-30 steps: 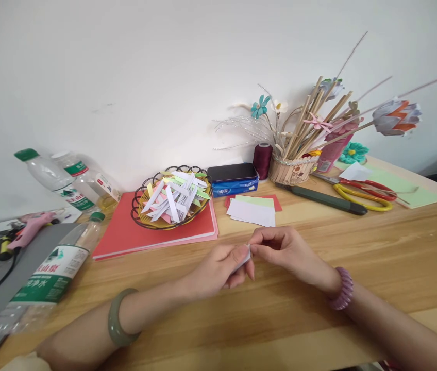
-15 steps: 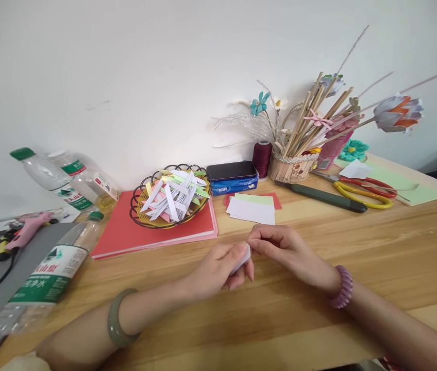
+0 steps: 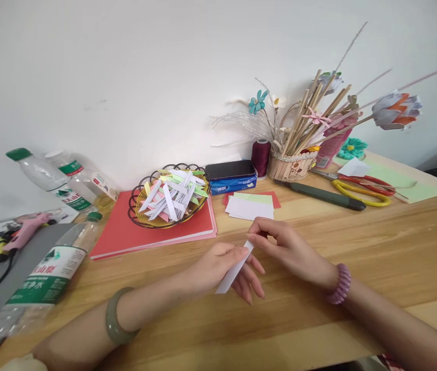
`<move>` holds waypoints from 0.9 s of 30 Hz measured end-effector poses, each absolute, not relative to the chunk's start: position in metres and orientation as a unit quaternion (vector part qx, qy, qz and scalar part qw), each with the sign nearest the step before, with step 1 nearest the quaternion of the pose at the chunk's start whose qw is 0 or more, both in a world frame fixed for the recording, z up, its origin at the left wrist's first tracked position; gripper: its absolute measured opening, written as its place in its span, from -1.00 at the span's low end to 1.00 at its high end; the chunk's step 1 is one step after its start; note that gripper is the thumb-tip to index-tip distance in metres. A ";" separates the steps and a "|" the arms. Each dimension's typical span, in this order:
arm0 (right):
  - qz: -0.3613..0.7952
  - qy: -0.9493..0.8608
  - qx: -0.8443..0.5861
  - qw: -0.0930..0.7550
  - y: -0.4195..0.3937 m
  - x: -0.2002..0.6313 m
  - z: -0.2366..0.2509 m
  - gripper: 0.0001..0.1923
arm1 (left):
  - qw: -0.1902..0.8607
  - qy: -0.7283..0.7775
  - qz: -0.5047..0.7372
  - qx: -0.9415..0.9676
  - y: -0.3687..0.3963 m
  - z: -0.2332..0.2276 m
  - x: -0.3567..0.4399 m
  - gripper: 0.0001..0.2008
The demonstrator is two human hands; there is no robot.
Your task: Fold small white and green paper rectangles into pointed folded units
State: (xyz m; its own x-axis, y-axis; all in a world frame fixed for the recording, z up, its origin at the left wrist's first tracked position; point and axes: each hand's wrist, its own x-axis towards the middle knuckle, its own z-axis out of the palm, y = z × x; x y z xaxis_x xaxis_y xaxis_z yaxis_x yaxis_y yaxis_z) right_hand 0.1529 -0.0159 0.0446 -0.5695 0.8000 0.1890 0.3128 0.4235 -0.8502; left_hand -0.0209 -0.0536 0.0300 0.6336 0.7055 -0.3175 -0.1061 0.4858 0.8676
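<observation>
A narrow white paper strip [image 3: 231, 275] slants between my hands above the wooden table. My left hand [image 3: 228, 265] pinches it under the thumb, its other fingers loosely spread below. At the strip's upper end, my right hand [image 3: 274, 236] grips it between thumb and curled fingers. Just beyond my hands lie small white paper pieces [image 3: 250, 207], with green and red ones under them. To the left, a woven basket [image 3: 135, 215] full of folded paper strips [image 3: 175, 198] rests on red paper sheets [image 3: 116, 226].
Plastic bottles [image 3: 50, 275] and a pink glue gun [image 3: 29, 229] occupy the left side. A phone [image 3: 231, 169] lies on a blue tissue pack [image 3: 234, 185]. At the right are a dark green cutter [image 3: 322, 196], scissors [image 3: 361, 191] and a pot [image 3: 290, 167] of sticks and flowers.
The white strip, mostly hidden in my left hand before, now shows at length and slants down to the left. My left fingers have uncurled beneath it.
</observation>
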 end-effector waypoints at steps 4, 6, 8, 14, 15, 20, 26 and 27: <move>0.404 -0.794 -0.352 0.287 -0.015 0.152 0.042 -0.71 | 0.775 0.364 0.242 0.456 -0.054 0.031 -0.019 -0.46; 0.396 -0.795 -0.356 0.291 -0.015 0.151 0.041 -0.72 | 0.772 0.380 0.236 0.453 -0.053 0.030 -0.018 -0.45; 0.385 -0.794 -0.365 0.298 -0.015 0.150 0.040 -0.72 | 0.761 0.403 0.228 0.454 -0.051 0.029 -0.018 -0.45; 0.346 -0.768 -0.411 0.349 -0.002 0.161 0.037 -0.67 | 0.694 0.465 0.241 0.494 -0.048 0.027 -0.023 -0.55; 0.339 -0.759 -0.422 0.362 0.002 0.166 0.037 -0.65 | 0.682 0.471 0.252 0.499 -0.048 0.027 -0.024 -0.57; 0.315 -0.714 -0.462 0.422 0.017 0.184 0.038 -0.58 | 0.635 0.493 0.307 0.510 -0.051 0.024 -0.024 -0.60; 0.322 -0.722 -0.446 0.419 0.010 0.178 0.037 -0.57 | 0.607 0.501 0.410 0.460 -0.048 0.023 -0.024 -0.47; 0.324 -0.725 -0.442 0.417 0.009 0.176 0.037 -0.57 | 0.617 0.498 0.416 0.447 -0.048 0.023 -0.024 -0.44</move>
